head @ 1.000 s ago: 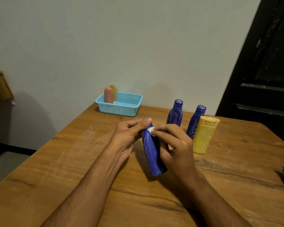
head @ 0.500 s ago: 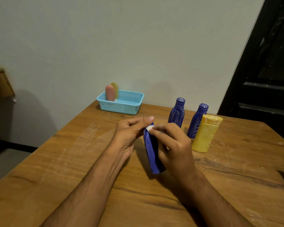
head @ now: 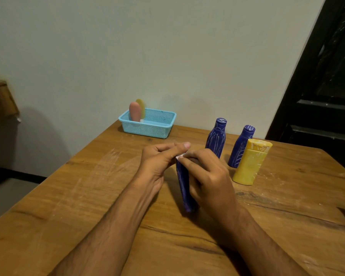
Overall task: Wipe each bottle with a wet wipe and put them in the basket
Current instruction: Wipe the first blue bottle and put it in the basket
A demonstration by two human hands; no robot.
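While my right hand (head: 209, 180) curls round the blue bottle (head: 184, 188) on the bench (head: 88, 196), wet wipe (head: 180, 156) pinched at its top, my left hand (head: 159, 162) grips the top too, basket (head: 147, 126) well behind.

Bare tabletop (head: 100, 176) lies open left of the grip. Right of it stand two blue bottles (head: 215, 139) and a yellow bottle (head: 249, 164), close together. Beyond, basket (head: 147, 128) against the wall.
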